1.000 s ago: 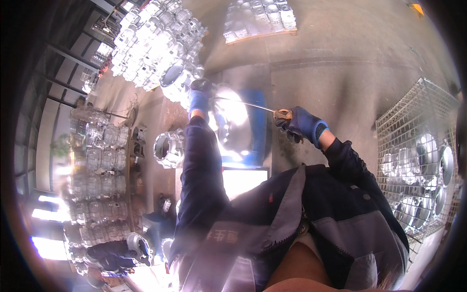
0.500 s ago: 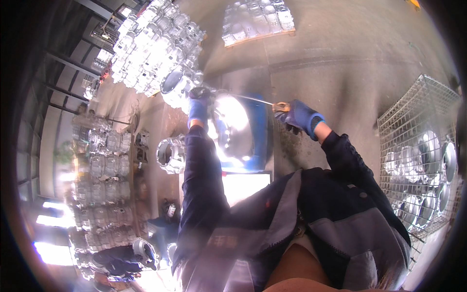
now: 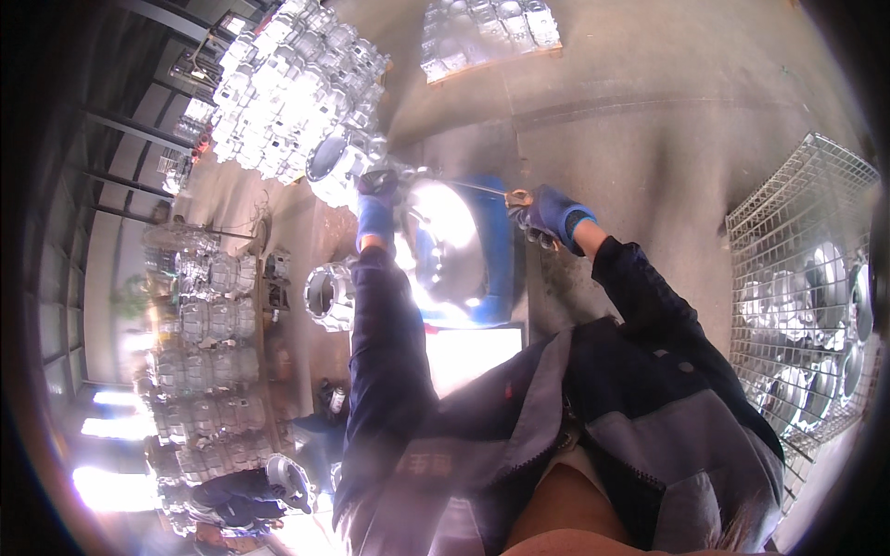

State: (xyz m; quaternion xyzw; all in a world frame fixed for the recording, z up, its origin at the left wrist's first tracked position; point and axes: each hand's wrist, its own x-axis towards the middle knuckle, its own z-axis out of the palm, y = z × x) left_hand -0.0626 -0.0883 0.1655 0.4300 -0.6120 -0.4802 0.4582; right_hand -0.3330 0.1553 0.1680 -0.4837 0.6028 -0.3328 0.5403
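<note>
A bright silver metal housing (image 3: 461, 246) with a large rounded opening lies on a blue stand (image 3: 501, 246) in front of me, partly washed out by glare. At its far left edge, my left hand (image 3: 376, 190) in a blue and dark glove is closed on the housing; the fingertips are hard to make out. My gloved right hand (image 3: 552, 215), to the right of the stand, is closed round the orange-brown handle of a long thin metal tool (image 3: 487, 189), which looks like a file. Its shaft points left across the housing's far side, and its tip is hidden in glare.
Ring-ended castings (image 3: 331, 295) stand left of the stand, another casting (image 3: 336, 167) beyond my left hand. Stacked castings (image 3: 287, 93) rise at far left, a loaded pallet (image 3: 491, 42) behind. A wire cage (image 3: 788, 232) with metal parts is at right. Another person (image 3: 232, 496) works at lower left.
My right hand has moved left toward the housing with the tool, so less of the shaft shows. My left hand stays in place on the housing.
</note>
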